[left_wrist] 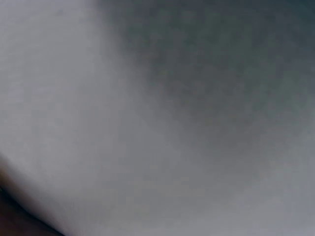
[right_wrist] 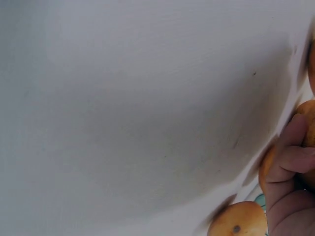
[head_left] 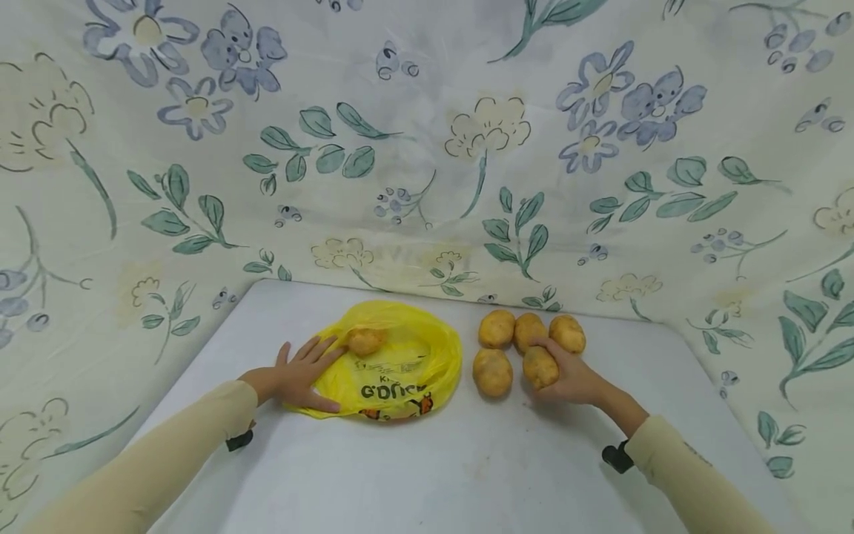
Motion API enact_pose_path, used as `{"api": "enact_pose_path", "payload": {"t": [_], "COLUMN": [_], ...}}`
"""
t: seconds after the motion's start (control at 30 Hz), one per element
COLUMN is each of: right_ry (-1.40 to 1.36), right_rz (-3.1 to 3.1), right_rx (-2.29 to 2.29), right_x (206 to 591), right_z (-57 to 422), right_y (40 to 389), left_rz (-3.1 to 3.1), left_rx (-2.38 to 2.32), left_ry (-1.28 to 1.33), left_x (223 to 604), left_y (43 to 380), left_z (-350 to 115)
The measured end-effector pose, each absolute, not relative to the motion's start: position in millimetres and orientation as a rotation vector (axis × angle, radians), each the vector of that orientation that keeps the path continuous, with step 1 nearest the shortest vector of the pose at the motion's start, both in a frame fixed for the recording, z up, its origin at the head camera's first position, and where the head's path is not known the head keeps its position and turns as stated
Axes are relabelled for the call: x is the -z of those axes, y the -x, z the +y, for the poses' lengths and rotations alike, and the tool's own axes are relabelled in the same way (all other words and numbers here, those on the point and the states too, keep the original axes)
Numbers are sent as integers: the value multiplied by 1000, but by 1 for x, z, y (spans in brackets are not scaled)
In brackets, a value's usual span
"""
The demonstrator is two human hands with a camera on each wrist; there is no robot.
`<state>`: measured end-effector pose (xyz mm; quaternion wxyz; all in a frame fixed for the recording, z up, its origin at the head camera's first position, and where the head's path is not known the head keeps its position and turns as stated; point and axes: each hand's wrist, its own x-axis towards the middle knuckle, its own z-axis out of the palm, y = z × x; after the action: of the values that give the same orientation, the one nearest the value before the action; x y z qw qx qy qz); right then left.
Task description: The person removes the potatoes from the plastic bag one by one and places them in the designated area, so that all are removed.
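A yellow plastic bag (head_left: 400, 371) with dark print lies on the white table, its mouth spread wide. One potato (head_left: 366, 341) sits inside at its left. My left hand (head_left: 303, 376) rests on the bag's left edge with fingers spread. On the right, my right hand (head_left: 567, 373) grips a potato (head_left: 540, 368), also partly seen in the right wrist view behind the curled fingers (right_wrist: 290, 160). Close around it are several more potatoes: one at the front left (head_left: 492, 372) and a row behind, with its rightmost potato (head_left: 567, 334) just past the hand.
The white table (head_left: 427, 475) reaches back to a floral cloth (head_left: 427, 185) that hangs behind and at both sides. A black wrist strap (head_left: 617, 457) sits on the right forearm. The left wrist view shows mostly blurred pale surface and shadow.
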<state>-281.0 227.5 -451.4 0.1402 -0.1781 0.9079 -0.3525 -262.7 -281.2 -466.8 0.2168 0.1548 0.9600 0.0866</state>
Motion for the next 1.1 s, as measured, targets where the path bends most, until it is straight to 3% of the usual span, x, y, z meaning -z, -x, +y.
{"api": "enact_pose_path", "payload": {"t": [1.1], "right_ry": [580], "right_rz": [2638], "right_rx": [727], "right_x": [456], "right_z": [220], "right_y": [294], "left_rz": [2662], "left_rx": [-228], "left_ry": [-442], "left_x": [468], "left_y": [263], "left_z": [-283]}}
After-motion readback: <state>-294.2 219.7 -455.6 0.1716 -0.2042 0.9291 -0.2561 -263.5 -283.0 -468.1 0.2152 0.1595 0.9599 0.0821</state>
